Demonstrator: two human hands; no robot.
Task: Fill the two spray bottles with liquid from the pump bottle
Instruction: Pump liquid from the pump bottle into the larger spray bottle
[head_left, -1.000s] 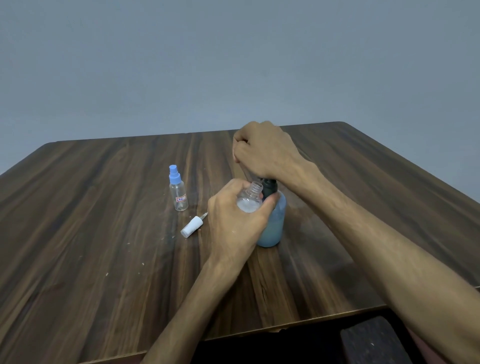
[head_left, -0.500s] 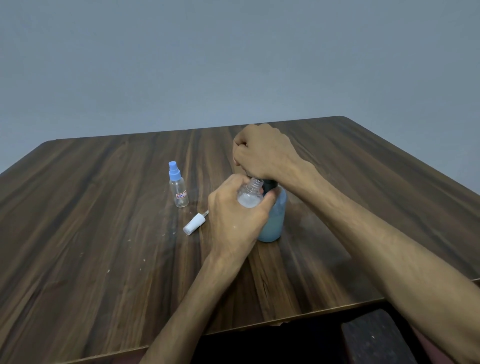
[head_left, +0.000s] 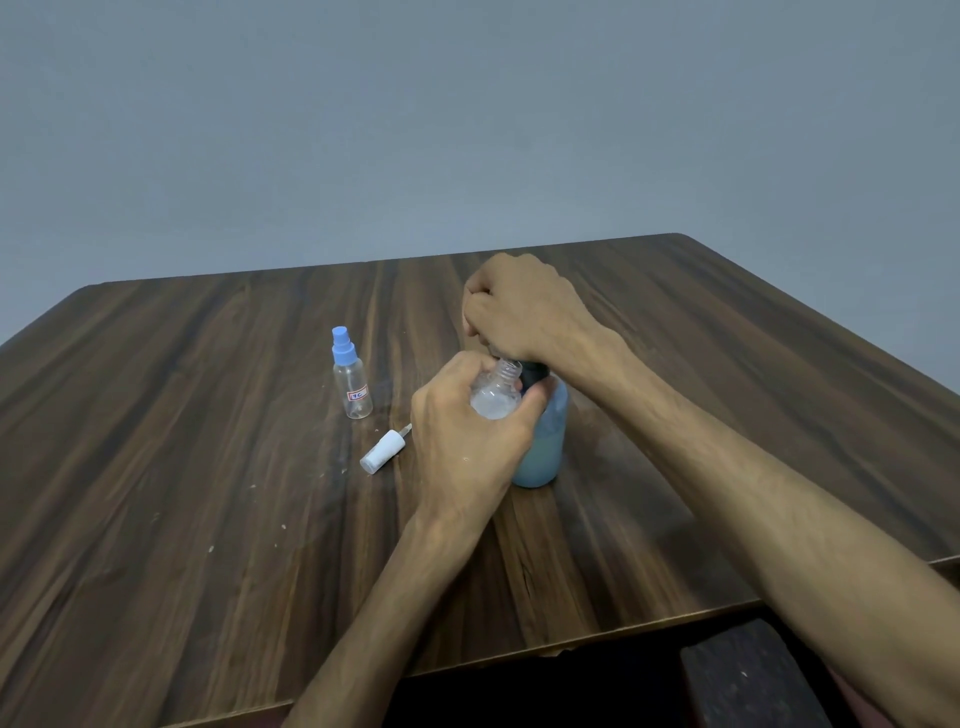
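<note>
Head view of a dark wooden table (head_left: 208, 467) set against a plain grey-blue wall (head_left: 467, 130). Near the table's middle stands the pump bottle (head_left: 545, 447), a translucent blue container holding pale blue liquid, with a dark collar at its neck. The right hand (head_left: 524, 312) lies over the top of the pump bottle, fingers curled down around the pump head, which the hand hides. The left hand (head_left: 467, 447) grips an uncapped spray bottle (head_left: 496, 392), fingers and thumb wrapped around its clear body; the bottle is held just beside the pump bottle's neck, its threaded open mouth directly under the right hand, and whitish liquid shows inside it. Whether liquid is flowing into the mouth cannot be told. To the left lies a white spray cap (head_left: 383, 451) on its side on the table, its short dip tube pointing toward the left hand. Further left and slightly beyond it stands the second spray bottle (head_left: 351, 379), upright, clear, with a blue spray top fitted and a small label on its body; it appears empty. A dark object (head_left: 748, 680) shows below the near table edge.
</note>
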